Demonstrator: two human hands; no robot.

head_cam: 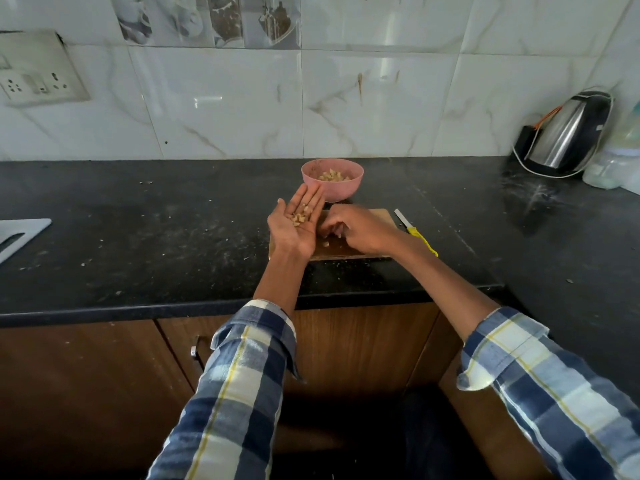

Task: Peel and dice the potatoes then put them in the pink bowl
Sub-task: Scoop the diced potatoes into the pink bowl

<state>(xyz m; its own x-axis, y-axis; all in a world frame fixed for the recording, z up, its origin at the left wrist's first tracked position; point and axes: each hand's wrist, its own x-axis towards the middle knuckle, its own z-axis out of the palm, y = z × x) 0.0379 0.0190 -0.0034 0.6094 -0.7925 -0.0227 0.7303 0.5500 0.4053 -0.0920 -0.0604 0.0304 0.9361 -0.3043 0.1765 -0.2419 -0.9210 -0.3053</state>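
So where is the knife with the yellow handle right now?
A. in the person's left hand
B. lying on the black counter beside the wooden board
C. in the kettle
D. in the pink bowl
B: the knife with the yellow handle lies on the black counter just right of the wooden cutting board, and no hand is holding it.

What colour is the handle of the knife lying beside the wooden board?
Yellow; the small knife's handle shows best in the head view.
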